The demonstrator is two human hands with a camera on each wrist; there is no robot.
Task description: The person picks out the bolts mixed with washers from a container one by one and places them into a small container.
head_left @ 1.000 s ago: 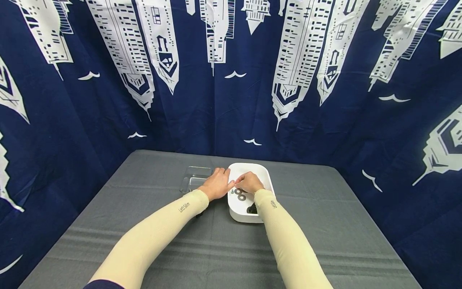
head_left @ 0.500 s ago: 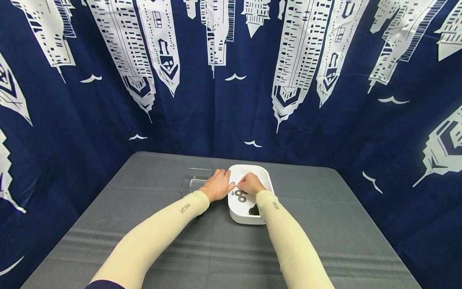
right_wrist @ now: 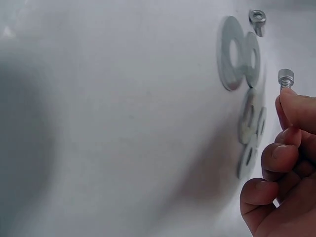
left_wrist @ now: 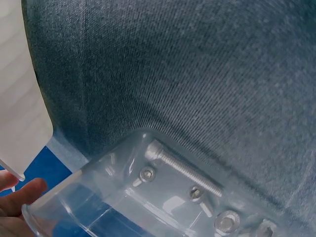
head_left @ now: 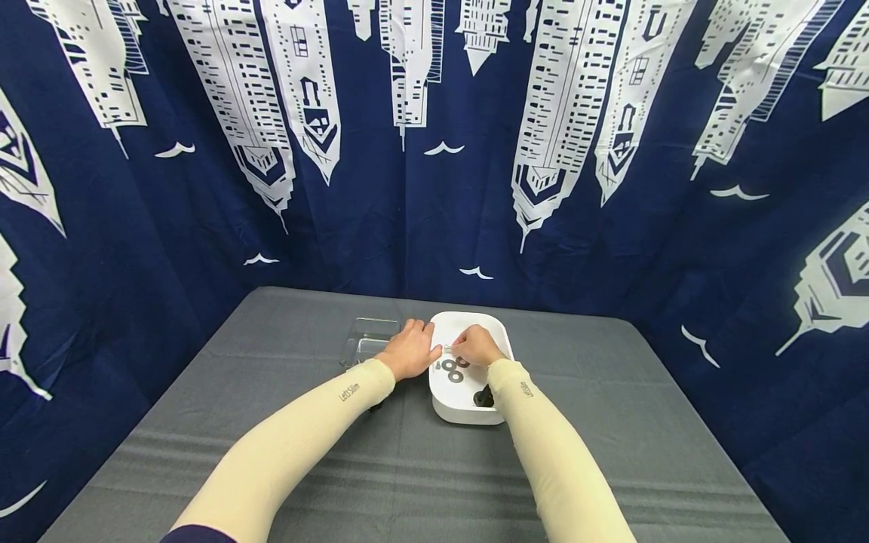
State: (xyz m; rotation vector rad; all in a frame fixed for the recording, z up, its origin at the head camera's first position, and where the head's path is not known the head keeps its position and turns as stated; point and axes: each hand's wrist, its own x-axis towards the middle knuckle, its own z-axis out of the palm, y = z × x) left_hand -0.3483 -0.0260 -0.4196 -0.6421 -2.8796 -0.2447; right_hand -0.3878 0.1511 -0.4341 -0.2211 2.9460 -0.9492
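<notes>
My right hand [head_left: 477, 347] pinches a small socket-head screw [right_wrist: 285, 77] between thumb and fingertip, inside a white bin [head_left: 471, 415]. In the right wrist view, the screw's knurled head points upward. Several flat washers [right_wrist: 231, 54] lie on the bin floor beside it, with another socket-head screw [right_wrist: 257, 19] past them. My left hand [head_left: 409, 349] is at the bin's left rim, its fingers fairly straight; what lies under its palm is hidden. Just left of that hand is a clear plastic container [left_wrist: 143, 148] holding a long bolt [left_wrist: 182, 170] and several shorter screws [left_wrist: 200, 197].
A black object [head_left: 483, 397] lies at the bin's near end, partly covered by the right sleeve. Another dark item [head_left: 376, 406] shows beneath the left forearm. Grey cloth [head_left: 380, 483] covers the table, and a blue printed curtain [head_left: 434, 204] hangs behind it.
My right hand has shifted slightly right, away from my left thumb, and the screw tip area shows between them. The left hand stays in place. The head view has tilted slightly.
</notes>
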